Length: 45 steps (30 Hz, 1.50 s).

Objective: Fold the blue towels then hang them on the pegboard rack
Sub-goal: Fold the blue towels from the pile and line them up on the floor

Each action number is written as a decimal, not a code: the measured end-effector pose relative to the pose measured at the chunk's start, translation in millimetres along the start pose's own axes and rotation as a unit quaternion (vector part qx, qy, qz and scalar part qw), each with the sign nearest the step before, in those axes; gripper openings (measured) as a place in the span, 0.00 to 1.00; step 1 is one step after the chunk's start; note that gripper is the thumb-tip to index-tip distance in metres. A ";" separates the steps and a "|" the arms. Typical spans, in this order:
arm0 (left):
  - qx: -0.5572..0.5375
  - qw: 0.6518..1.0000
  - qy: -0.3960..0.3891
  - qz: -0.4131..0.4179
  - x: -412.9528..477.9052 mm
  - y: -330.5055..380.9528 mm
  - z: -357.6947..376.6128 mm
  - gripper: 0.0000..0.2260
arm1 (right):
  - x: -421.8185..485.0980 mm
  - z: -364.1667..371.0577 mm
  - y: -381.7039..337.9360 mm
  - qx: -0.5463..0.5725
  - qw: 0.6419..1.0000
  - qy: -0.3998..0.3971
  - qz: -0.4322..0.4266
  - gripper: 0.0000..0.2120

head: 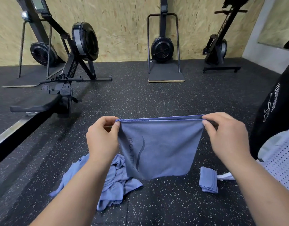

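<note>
A blue towel point(163, 147), doubled over, hangs in the air in front of me with a dark printed logo facing me. My left hand point(103, 137) pinches its top left corner and my right hand point(225, 134) pinches its top right corner, so the top edge is stretched straight between them. Below my left arm a crumpled heap of blue towels point(114, 180) lies on the floor. A small folded blue towel point(208, 179) lies on the floor to the right. The pegboard rack is not in view.
Black speckled rubber floor point(156, 98) all around. A rowing machine point(63, 75) with its rail stretches along the left. Two more machines point(163, 49) stand against the wooden back wall. A black punching bag point(277, 111) and a perforated white panel point(277, 163) stand at the right.
</note>
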<state>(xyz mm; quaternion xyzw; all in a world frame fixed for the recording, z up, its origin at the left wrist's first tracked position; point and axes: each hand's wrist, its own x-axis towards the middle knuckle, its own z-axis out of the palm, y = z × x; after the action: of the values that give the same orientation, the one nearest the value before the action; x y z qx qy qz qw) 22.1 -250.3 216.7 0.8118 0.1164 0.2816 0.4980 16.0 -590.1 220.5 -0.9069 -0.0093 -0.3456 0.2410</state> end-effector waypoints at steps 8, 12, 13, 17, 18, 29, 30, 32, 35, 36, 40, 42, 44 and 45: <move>-0.017 1.000 -0.016 -0.007 1.4 -6.3 3.1 0.04 | 4.1 -2.3 -7.0 0.056 0.997 0.009 0.059 0.10; 0.001 1.000 -0.016 0.000 4.0 -9.9 4.1 0.03 | 4.4 -1.1 -5.3 0.041 0.998 -0.001 0.046 0.04; 0.008 1.000 -0.013 0.003 4.7 -9.5 3.2 0.03 | 5.7 -1.6 -6.4 0.076 0.994 -0.012 0.074 0.04; 0.020 1.000 -0.010 0.007 8.0 -9.6 0.8 0.03 | 9.7 -3.6 -12.7 0.290 0.934 -0.037 0.206 0.06; 0.009 1.000 -0.011 0.004 8.7 -8.9 1.1 0.03 | 9.9 -3.9 -14.5 0.327 0.917 -0.028 0.227 0.06; -0.189 0.942 -0.096 -0.261 -2.9 -7.8 20.1 0.06 | -1.2 14.9 -7.1 0.255 0.904 -0.017 0.342 0.08; -0.190 0.940 -0.095 -0.267 -4.2 -7.9 22.2 0.07 | -1.9 16.2 -9.4 0.258 0.902 -0.021 0.346 0.08; -0.208 0.932 -0.109 -0.275 -9.0 -4.6 26.5 0.07 | -3.9 18.9 -15.9 0.269 0.897 -0.026 0.349 0.09; -0.221 0.927 -0.139 -0.270 -23.2 7.4 33.3 0.06 | -7.8 23.2 -29.7 0.303 0.888 -0.050 0.341 0.08; -0.219 0.929 -0.146 -0.260 -29.3 12.7 35.5 0.06 | -9.6 24.4 -35.9 0.321 0.882 -0.065 0.338 0.08; -0.228 0.928 -0.183 -0.230 -50.5 31.0 43.1 0.04 | -19.9 30.2 -63.5 0.374 0.865 -0.118 0.313 0.06; -0.227 0.931 -0.193 -0.213 -57.2 34.8 45.9 0.03 | -25.5 32.6 -74.8 0.387 0.863 -0.138 0.294 0.03; -0.209 0.939 -0.198 -0.186 -60.3 36.5 47.9 0.02 | -30.2 34.8 -82.7 0.376 0.875 -0.147 0.267 0.02; -0.198 0.944 -0.199 -0.173 -61.5 36.9 48.3 0.02 | -32.5 36.3 -85.0 0.360 0.887 -0.149 0.247 0.03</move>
<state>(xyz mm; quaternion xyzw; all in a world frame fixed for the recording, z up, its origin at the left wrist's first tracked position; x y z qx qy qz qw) -3.6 -332.6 211.3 0.7039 0.0950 0.0411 0.7027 -1.7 -494.1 213.3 -0.7717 0.0557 -0.1081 0.6243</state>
